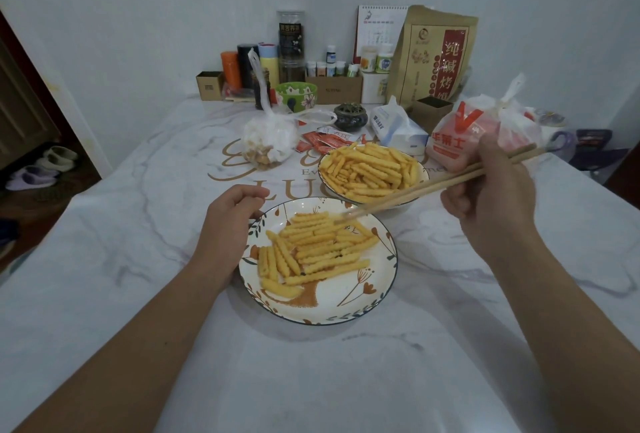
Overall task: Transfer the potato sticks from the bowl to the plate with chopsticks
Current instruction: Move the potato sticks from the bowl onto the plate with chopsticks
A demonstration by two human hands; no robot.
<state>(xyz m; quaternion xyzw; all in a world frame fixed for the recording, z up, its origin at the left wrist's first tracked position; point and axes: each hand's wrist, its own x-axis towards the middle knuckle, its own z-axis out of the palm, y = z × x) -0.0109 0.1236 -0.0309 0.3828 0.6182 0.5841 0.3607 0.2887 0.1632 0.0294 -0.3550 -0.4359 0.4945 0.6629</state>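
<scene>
- The right hand (491, 190) has its fingers curled round a pair of plain wooden chopsticks (433, 186), gripped near the thick ends; the shafts slant down and away from the knuckles to tips that lie close together.
- Those tips hover just over the far edge of the heap on the plate (377, 297); whether they pinch a stick or have just let one go cannot be told, as tips and sticks blur together there.
- The left hand (228, 224) rests at the plate's near-left rim, fingers loosely curled, thumb towards the rim; it seems to steady the plate, holding nothing.
- Potato sticks on the plate (311, 249): crinkle-cut, ridged, pale yellow, dry-looking and likely brittle, lying criss-crossed.
- Just beyond the chopstick shafts, the bowl (323, 174) holds a large pile of bowl sticks (372, 169), so the task looks roughly mid-way.
- Judged step: a drop-off at the plate. The next move would call for parting the tips, then swinging back over the bowl and pinching one stick across its ridges, lightly enough not to snap it.
- The plate is glazed ceramic with leaf and flower painting; the table (346, 380) wears a smooth marble-patterned cover.
</scene>
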